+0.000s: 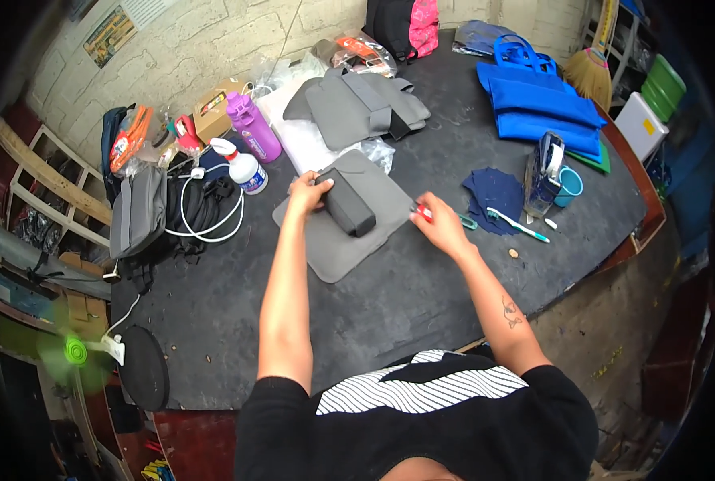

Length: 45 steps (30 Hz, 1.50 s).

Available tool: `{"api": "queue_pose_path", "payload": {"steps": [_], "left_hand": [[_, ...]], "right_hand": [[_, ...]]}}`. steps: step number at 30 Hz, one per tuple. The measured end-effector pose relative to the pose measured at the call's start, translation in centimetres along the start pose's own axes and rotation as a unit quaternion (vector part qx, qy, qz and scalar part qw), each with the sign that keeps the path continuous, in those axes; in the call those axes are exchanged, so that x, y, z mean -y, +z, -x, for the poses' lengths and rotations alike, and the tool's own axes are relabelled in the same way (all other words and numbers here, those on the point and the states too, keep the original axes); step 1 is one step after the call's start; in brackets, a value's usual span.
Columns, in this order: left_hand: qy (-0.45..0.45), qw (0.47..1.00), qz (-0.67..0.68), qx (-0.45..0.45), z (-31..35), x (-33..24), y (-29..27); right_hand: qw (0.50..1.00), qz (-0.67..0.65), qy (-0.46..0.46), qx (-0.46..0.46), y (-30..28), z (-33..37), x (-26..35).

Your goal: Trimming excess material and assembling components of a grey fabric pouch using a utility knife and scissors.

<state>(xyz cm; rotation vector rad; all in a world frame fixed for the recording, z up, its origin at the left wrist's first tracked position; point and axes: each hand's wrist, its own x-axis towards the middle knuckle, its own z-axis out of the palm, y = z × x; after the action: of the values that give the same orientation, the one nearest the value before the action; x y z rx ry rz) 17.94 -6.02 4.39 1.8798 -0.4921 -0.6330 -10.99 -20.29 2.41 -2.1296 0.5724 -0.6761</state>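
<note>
Left hand (309,192) is grasping a dark grey block (352,207), which is lying lengthwise eleven-to-five o'clock on a grey panel (391,197); farther from it, toward three o'clock, the right hand (441,225) is pinching a small red object (425,213)

T-shirt (373,453): black, with a rounded neckline
Chest print (473,385): white panels filled with fine dark slanting lines
Left sleeve (273,409): short, plain black
Right sleeve (562,405): matching cut and colour
Right forearm (486,280): small dark linework tattoo (511,313), motif unclear
Left hand (303,194), right hand (444,228): bare
</note>
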Motion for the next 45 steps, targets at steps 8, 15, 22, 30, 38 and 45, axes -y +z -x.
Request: {"api": "queue_pose_path", "payload": {"steps": [8,15,22,30,38,45], "left_hand": [[0.395,0.914,-0.053,-0.077,14.0,-6.7,6.8],[0.387,0.919,-0.06,-0.043,16.5,-5.3,9.0],[0.307,0.948,0.076,-0.041,16.9,-5.5,9.5],[0.282,0.936,-0.173,-0.123,17.2,-9.5,8.6],[0.297,0.922,-0.225,-0.108,16.2,-10.3,8.9],[0.304,0.861,-0.396,-0.101,13.5,-10.1,9.0]], "right_hand": [[0.98,0.073,-0.043,-0.182,-4.1,0.2,0.6],[0.936,0.022,-0.133,-0.325,-3.5,-1.4,4.0],[0.978,0.006,-0.185,-0.092,-2.3,0.2,5.7],[0.965,0.033,-0.254,-0.055,-2.1,-0.1,7.2],[0.98,0.046,-0.192,-0.021,-2.9,-0.1,7.8],[0.982,-0.101,-0.152,0.043,-3.7,-1.6,7.4]]}}
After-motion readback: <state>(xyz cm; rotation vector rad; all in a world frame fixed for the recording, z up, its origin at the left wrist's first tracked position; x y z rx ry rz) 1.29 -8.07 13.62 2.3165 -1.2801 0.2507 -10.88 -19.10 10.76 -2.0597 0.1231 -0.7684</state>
